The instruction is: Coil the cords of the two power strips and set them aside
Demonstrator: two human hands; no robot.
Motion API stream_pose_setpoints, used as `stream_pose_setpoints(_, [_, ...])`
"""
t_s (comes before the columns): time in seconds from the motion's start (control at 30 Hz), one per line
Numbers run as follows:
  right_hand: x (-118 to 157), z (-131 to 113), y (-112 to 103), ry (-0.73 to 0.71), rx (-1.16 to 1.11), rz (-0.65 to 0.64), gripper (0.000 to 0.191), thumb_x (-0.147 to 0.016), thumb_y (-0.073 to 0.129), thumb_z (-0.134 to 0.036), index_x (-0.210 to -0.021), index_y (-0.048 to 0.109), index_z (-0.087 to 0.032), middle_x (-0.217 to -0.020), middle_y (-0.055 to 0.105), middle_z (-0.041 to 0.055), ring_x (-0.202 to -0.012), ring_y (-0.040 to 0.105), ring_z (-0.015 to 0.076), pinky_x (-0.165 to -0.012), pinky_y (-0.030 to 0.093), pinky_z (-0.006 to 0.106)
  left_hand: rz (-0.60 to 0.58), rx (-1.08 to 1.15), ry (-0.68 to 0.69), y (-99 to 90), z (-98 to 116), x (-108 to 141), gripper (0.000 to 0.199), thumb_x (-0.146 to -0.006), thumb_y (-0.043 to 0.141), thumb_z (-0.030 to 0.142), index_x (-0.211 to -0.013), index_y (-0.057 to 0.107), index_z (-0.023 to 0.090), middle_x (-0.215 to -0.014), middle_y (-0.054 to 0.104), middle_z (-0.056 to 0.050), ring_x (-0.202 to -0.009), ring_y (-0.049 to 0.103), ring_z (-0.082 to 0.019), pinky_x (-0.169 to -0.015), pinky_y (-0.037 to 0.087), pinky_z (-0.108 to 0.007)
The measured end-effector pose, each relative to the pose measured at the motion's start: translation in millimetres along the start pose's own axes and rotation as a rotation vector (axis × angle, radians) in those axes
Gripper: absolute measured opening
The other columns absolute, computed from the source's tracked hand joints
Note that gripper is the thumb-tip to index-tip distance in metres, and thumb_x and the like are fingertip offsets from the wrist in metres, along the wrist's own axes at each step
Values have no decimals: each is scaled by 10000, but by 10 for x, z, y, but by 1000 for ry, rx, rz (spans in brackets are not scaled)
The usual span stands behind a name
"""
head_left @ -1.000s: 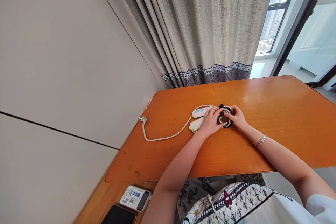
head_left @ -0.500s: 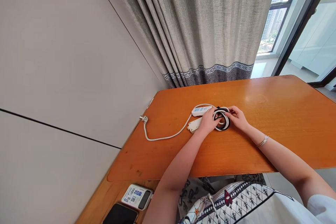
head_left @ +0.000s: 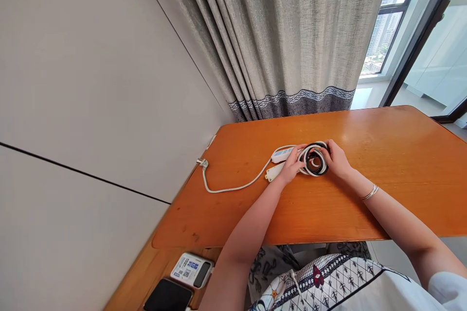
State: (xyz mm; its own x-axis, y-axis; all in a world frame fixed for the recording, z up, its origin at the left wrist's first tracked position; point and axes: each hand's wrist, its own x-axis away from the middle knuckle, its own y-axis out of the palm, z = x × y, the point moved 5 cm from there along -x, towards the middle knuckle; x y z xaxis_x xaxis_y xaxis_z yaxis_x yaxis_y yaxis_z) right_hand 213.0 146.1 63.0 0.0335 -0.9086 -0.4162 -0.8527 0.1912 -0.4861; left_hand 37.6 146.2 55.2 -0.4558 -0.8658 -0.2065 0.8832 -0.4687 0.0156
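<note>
Mid-tabletop (head_left: pixel 383 170), beside the white power strip (head_left: pixel 281 155): left hand (head_left: pixel 292 165) pinches the cable coil (head_left: pixel 321 170) by its left rim; coil, rounder than half a second ago, sits between hands; right hand (head_left: pixel 337 158) grips its right rim, so it's held two-sided.

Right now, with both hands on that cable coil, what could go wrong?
The black-and-white cable coil might spread or lose loops if the grip of the left hand or right hand loosens.
The white cord runs from the plug at the table's left edge toward the white power strip beside the left hand; a snag there could drag the plug.
</note>
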Motion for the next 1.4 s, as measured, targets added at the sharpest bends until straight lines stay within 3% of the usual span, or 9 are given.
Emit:
stream_pose_setpoints(0.1, [-15,2,-58,-22,128,-11,234,-944,461,-467,-949,537,-246,-914,669,88,-823,614,243,-758,469,363,-37,-175,-44,-15,-77,-46,695,-672,466,89,-1352,427,226,-1335,619,-89,-1226,597,-238,-1049,482,-438])
stream_pose_setpoints(0.3, [-60,22,-125,-6,246,-80,220,-940,448,-436,-940,533,-234,-889,681,98,-785,621,252,-738,457,368,-103,-636,122,70,60,16,785,-677,635,104,-1420,386,144,-1425,526,-160,-1319,510,-284,-1138,398,-427])
stream_pose_setpoints(0.43, [-77,58,-160,19,67,-144,233,-924,472,-462,-920,523,-235,-865,669,61,-776,609,221,-744,475,355,-199,-755,100,101,39,56,823,-768,679,203,-1497,297,172,-1494,474,-169,-1355,489,-299,-1138,391,-459])
stream_pose_setpoints(0.6, [-43,168,-139,95,-263,-141,338,-857,571,-559,-909,525,-228,-850,633,19,-777,586,180,-738,502,328,-225,-907,125,58,-11,29,995,-689,813,322,-1523,280,218,-1543,427,-166,-1398,444,-345,-1131,375,-504])
stream_pose_setpoints(0.8, [-34,208,-108,139,-313,-62,388,-846,556,-619,-876,485,-238,-811,596,9,-734,561,170,-694,501,318,-163,-1136,130,52,25,7,719,-782,529,44,-1467,403,222,-1447,554,-126,-1311,538,-283,-1106,368,-481])
stream_pose_setpoints(0.97, [-54,114,-156,43,13,-107,266,-903,501,-511,-886,471,-247,-839,647,49,-763,601,215,-717,484,349,-84,-1186,163,7,93,16,633,-802,480,44,-1389,502,281,-1359,630,-68,-1266,566,-242,-1192,246,-504])
stream_pose_setpoints(1.13, [-91,3,-183,-7,290,-173,184,-923,480,-433,-926,469,-249,-882,685,96,-788,646,266,-711,467,361,-11,-1247,164,-99,82,-1,496,-842,459,86,-1301,562,244,-1250,686,-75,-1196,598,-242,-1223,153,-531])
stream_pose_setpoints(1.23, [-130,47,-329,2,318,-131,171,-914,487,-407,-954,491,-241,-882,690,102,-782,651,270,-708,466,366,53,-1288,131,-287,37,-10,472,-811,464,62,-1227,609,232,-1198,706,-85,-1181,592,-261,-1213,173,-547])
stream_pose_setpoints(1.4, [-150,268,-682,29,155,-57,267,-876,542,-461,-999,561,-224,-863,682,70,-767,629,227,-720,493,362,266,-1361,-80,-751,-37,32,399,-772,494,57,-1093,670,215,-1179,713,-108,-1178,570,-311,-1158,267,-567])
